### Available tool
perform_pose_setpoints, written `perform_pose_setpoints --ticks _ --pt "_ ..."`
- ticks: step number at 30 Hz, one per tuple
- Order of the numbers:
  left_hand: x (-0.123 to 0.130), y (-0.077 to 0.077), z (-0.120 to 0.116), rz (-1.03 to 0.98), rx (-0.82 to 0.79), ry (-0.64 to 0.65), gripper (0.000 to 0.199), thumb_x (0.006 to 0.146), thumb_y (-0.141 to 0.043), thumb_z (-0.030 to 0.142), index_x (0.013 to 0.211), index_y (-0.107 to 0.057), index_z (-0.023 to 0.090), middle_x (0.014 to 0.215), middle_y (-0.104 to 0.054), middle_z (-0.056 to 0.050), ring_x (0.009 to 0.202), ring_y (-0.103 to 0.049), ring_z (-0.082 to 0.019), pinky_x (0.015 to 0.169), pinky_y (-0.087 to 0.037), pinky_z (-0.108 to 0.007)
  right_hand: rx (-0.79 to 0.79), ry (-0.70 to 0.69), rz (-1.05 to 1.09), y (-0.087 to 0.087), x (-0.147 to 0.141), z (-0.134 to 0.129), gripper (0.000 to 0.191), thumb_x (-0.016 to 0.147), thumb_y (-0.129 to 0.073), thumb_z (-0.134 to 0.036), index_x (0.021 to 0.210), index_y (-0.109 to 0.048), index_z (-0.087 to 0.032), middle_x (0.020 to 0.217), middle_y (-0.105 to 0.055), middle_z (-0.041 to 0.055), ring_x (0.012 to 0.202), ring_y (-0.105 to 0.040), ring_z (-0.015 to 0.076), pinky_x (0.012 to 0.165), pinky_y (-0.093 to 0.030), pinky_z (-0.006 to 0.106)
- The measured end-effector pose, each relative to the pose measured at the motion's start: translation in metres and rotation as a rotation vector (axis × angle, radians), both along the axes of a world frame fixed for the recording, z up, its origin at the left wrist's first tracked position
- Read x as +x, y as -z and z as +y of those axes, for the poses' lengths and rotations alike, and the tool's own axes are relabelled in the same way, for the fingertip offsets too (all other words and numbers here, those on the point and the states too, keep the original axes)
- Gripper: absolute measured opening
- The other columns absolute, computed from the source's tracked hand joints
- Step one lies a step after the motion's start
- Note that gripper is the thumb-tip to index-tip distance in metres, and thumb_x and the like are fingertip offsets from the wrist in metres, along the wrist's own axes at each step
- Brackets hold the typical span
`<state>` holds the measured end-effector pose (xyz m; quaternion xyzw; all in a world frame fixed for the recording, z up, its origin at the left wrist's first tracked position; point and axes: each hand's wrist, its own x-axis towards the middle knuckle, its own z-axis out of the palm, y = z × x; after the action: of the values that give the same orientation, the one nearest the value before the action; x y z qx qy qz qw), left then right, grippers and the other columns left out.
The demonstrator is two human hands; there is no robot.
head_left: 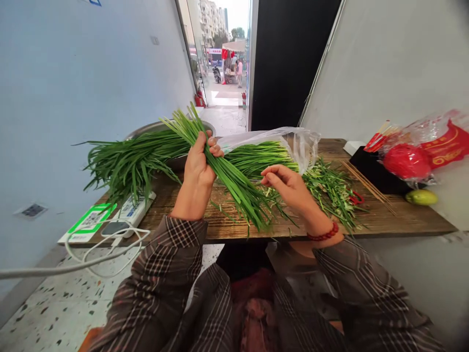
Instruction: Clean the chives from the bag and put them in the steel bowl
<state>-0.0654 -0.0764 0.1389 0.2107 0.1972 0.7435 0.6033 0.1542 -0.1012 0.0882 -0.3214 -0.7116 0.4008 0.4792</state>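
My left hand (201, 168) is wrapped round a bunch of green chives (234, 183), held slantwise above the table with the pale ends at the upper left. My right hand (287, 188), with a red bead bracelet (324, 231) at the wrist, is to the right of the bunch, its thumb and fingertips pressed together; whatever they may hold is too small to name. Behind the hands, more chives (260, 155) lie in a clear plastic bag (306, 145). A metal bowl (146, 128) at the left bears a heap of chives (128, 159). Loose trimmings (330, 188) lie right of my right hand.
On the wooden table (399, 220) are a black box (377, 171), red packages (408, 161), thin sticks (370, 188) and a yellow-green fruit (421, 197) at the right. A power strip (137, 211), white cables (128, 230) and a green-framed code card (91, 222) are at the left.
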Motion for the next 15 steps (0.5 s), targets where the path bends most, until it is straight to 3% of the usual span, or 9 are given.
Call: perform_pose_setpoints --ticks 9,15 --pt "0.007 0.008 0.002 0.019 -0.003 -0.016 0.022 0.094 -0.057 0.028 0.076 -0.058 0.016 0.051 -0.05 0.006 0.038 -0.043 -0.001 0.04 -0.037 -0.014 0.054 0.046 -0.247 0.007 -0.021 -0.005 0.015 0.082 -0.061 -0.028 0.087 -0.069 -0.017 0.073 -0.066 0.0009 0.064 -0.057 0.0132 0.061 -0.04 0.026" --pt "0.009 0.016 0.001 0.024 -0.002 0.009 0.024 0.096 -0.053 0.026 0.075 -0.057 0.016 0.052 -0.05 0.006 0.038 -0.043 -0.002 0.039 -0.035 -0.015 0.475 0.221 -0.539 0.008 -0.022 -0.002 0.02 0.087 -0.044 -0.013 0.09 -0.064 -0.016 0.087 -0.065 0.0071 0.082 -0.057 0.0197 0.077 -0.042 0.032"
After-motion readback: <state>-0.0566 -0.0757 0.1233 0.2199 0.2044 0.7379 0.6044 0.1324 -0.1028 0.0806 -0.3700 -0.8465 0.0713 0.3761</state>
